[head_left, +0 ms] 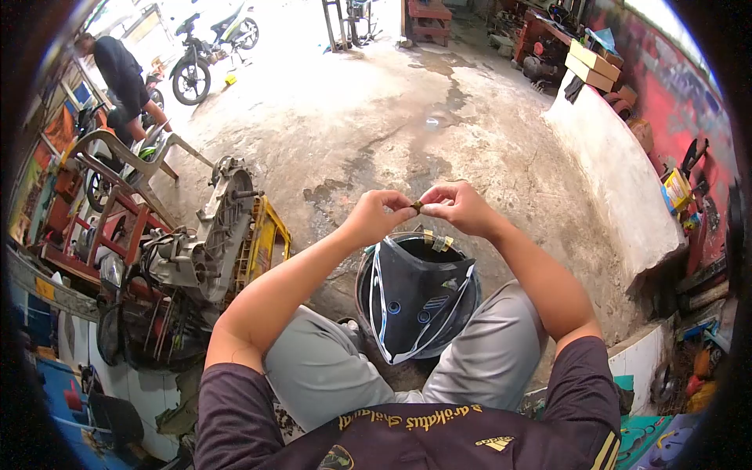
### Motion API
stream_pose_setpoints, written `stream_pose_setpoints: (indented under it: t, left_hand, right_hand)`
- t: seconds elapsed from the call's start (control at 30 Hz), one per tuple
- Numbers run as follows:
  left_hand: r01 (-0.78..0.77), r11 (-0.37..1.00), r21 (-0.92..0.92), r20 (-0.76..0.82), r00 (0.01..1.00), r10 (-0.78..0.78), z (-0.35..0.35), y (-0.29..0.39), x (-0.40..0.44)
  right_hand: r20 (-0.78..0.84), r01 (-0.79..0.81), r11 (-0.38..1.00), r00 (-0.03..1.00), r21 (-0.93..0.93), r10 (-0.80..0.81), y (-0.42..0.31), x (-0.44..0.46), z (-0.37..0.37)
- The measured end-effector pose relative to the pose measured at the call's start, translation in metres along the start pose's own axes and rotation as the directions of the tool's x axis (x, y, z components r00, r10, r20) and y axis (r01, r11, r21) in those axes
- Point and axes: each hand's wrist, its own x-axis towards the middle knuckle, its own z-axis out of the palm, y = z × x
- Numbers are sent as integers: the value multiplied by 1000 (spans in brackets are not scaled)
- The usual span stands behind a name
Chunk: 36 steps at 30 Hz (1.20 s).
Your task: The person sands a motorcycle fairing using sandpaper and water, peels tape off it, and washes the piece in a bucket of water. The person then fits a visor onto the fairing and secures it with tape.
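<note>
My left hand [379, 216] and my right hand [460, 210] meet in front of me, fingertips pinched together. Between them is a small dark brownish piece [417, 207], too small to name. Both hands grip it from opposite sides. Just below, between my knees, a black plastic motorcycle panel [415, 286] with white and blue stripes leans over a dark bucket [472, 294]. Yellowish strips [438, 240] show at the bucket's far rim.
To my left stand an engine casing [223, 227], a yellow crate [270, 235] and a plastic chair [145, 168]. A person [121, 74] bends over behind the chair. Farther off is a motorcycle [205, 63]. A low white wall [607, 180] runs along my right.
</note>
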Motion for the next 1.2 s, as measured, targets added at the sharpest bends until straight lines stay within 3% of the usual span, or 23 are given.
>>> stream_pose_setpoints:
  t: [0.27, 0.37, 0.43, 0.57, 0.67, 0.73, 0.9, 1.0, 1.2]
  left_hand:
    - [19, 1000, -1, 29, 999, -19, -1, 4, -4]
    - [-51, 998, -26, -8, 999, 51, -2, 6, -4]
    - [58, 998, 10, 9, 998, -58, -4, 11, -4]
    - [-26, 999, 20, 1, 1000, 26, -3, 8, -1]
    - [42, 999, -6, 14, 999, -42, -2, 9, -2]
    - [-10, 989, -147, -16, 1000, 8, 0, 10, -3]
    - [20, 992, -126, -20, 1000, -22, -1, 17, -3]
    - [9, 987, -159, -24, 1000, -13, 0, 14, 0]
    - [90, 969, -231, 79, 994, -73, 3, 13, 3]
  right_hand:
    - [3, -14, 1000, 1000, 24, 14, 5, -3, 2]
    - [10, -23, 999, 1000, 28, 23, 2, -1, 2]
    - [11, -24, 1000, 1000, 15, 24, 0, 0, 1]
    - [16, -7, 999, 1000, 37, 6, -3, -3, 1]
    - [1, -7, 998, 1000, 65, 7, -4, -1, 4]
    - [-12, -10, 994, 1000, 105, 12, 0, -1, 5]
    - [-81, 70, 953, 996, 296, -48, 8, 5, 5]
    - [-118, 52, 979, 993, 197, -29, 0, 3, 5]
    - [-137, 137, 963, 985, 230, -108, 3, 2, 9]
